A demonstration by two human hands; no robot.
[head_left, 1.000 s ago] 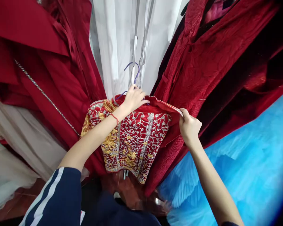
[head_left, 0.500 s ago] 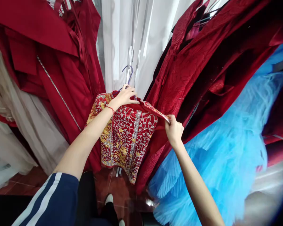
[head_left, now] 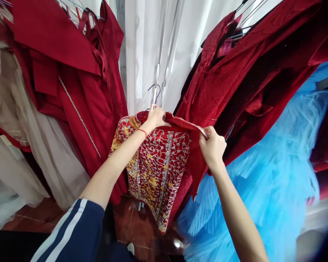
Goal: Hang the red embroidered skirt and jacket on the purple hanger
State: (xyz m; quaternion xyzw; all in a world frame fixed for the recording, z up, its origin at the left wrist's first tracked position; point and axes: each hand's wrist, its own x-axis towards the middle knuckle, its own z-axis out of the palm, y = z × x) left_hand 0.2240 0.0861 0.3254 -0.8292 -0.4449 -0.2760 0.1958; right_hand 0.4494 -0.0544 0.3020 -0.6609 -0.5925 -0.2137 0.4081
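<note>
A red jacket with gold and silver embroidery hangs on a purple hanger, whose hook rises above the collar. At the collar, my left hand grips the hanger just below its hook, thumb stretched to the right. My right hand is closed around the jacket's front edge and pulls it out to the right, showing the plain red lining. The hanger's shoulders are mostly hidden by the jacket and my left hand.
Dark red dresses hang at the left beside beige gowns. Close on the right are red gowns and a blue tulle dress. White curtains and metal poles stand behind, above a reddish tiled floor.
My right hand has drawn the jacket's front edge slightly further out, and more lining hangs below it. My left hand keeps its place at the collar. The view has shifted a little.
</note>
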